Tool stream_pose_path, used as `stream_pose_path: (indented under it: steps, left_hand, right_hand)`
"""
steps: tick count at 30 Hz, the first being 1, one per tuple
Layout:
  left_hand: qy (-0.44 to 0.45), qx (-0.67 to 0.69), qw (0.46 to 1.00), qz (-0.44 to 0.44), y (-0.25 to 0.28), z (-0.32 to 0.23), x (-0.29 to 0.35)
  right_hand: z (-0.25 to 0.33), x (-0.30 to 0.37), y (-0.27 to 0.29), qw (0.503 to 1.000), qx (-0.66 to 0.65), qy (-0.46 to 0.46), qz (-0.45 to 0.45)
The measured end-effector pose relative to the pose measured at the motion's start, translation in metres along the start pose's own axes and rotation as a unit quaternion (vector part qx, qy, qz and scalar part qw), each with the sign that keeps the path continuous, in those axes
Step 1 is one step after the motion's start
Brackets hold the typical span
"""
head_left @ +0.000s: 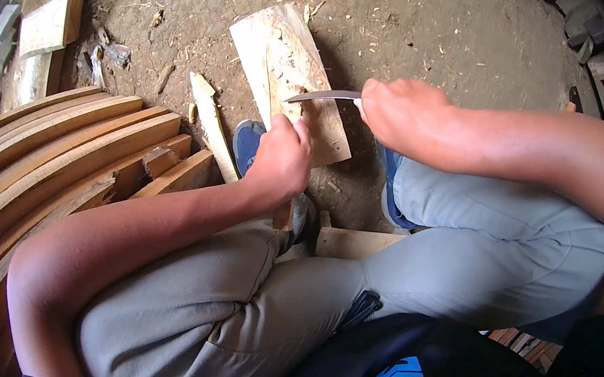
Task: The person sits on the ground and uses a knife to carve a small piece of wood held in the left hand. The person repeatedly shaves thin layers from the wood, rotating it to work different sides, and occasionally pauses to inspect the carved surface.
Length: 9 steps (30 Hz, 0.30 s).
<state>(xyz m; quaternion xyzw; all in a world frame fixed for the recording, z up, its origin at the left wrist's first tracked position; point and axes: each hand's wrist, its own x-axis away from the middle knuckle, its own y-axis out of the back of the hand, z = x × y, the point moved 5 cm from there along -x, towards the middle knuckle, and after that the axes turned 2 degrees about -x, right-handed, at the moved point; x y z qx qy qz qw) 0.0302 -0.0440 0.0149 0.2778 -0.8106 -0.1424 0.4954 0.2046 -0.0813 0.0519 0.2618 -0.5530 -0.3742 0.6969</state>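
Observation:
A pale wooden board [284, 55] lies on the dirt floor in front of my knees, its near end toward me. My left hand [280, 153] is closed around a narrow piece of wood [284, 217] that stands against the board; only its lower end shows below my fist. My right hand [402, 110] grips the handle of a knife, and its thin metal blade [322, 96] points left across the board toward the left hand. The handle is hidden inside the fist.
A stack of curved wooden planks [49, 155] fills the left side. A thin wood sliver [212, 128] and chips lie beside the board. More planks [50, 25] sit at the top left, timber pieces [582, 11] at the right. My blue shoes [246, 141] rest on the dirt.

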Motion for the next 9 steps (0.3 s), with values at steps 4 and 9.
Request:
stream_pose_path:
  steps: [4, 9]
  left_hand:
    - [0.008, 0.004, 1.0, 0.01, -0.003, -0.003, -0.007]
    - [0.006, -0.015, 1.0, -0.001, -0.002, -0.002, -0.005]
  right_hand:
    - [0.004, -0.004, 0.003, 0.994, 0.097, -0.038, 0.041]
    - [0.011, -0.004, 0.009, 0.983, 0.179, -0.008, 0.038]
